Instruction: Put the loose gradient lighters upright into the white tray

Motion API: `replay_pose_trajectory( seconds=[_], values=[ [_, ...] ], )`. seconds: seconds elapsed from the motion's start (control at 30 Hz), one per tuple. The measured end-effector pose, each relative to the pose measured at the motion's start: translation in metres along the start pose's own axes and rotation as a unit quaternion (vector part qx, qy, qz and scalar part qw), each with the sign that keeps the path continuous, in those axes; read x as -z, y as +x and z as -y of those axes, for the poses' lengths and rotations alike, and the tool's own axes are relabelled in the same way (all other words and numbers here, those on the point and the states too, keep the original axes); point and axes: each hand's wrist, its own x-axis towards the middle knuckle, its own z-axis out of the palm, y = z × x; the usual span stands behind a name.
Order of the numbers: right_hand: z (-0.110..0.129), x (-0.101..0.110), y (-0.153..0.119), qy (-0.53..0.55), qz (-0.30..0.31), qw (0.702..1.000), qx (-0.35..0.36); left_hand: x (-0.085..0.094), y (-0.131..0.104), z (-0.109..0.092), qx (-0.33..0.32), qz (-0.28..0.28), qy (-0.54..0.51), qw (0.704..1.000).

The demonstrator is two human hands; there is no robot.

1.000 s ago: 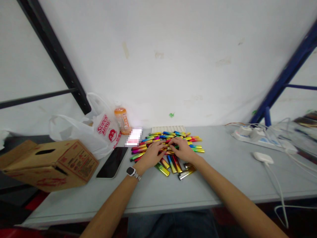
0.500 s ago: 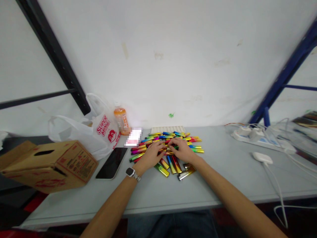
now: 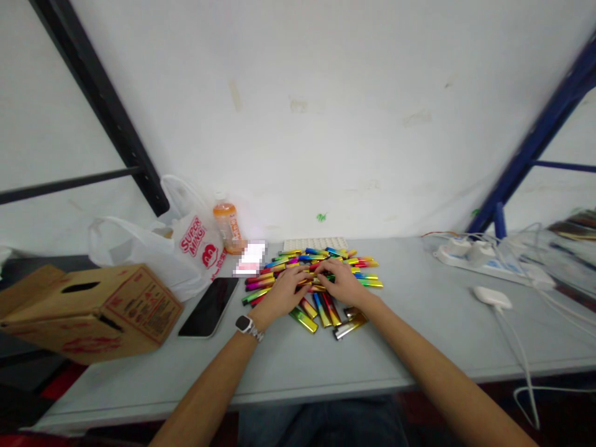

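Many shiny lighters [image 3: 305,319] in metallic yellow, red, green, blue and purple lie in a loose pile on the grey table [image 3: 279,372]. My left hand [image 3: 287,289], with a watch on its wrist, rests on the left-middle part of the pile, fingers bent and a little apart. On the right-middle part lies my right hand [image 3: 343,280], its fingers curved over the lighters. Both hands touch the pile, and the fingertips are close to each other. No lighter is lifted. A pale gridded tray [image 3: 315,243] stands behind the pile.
To the left are a cardboard box [image 3: 125,310], a white plastic bag [image 3: 186,248], an orange-capped bottle [image 3: 228,226], a black phone [image 3: 209,308] and a blurred bright item [image 3: 251,257]. A power strip [image 3: 493,264] and white charger [image 3: 492,297] with cables lie at the right.
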Motion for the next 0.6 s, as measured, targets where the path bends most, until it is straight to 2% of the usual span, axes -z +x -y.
replay_pose_trajectory(
  seconds=[0.6],
  values=[
    [-0.0011,0.0007,-0.0003,-0.002,0.000,1.000,0.005,-0.0011,-0.0009,0.0009,0.001,-0.007,-0.006,1.000]
  ],
)
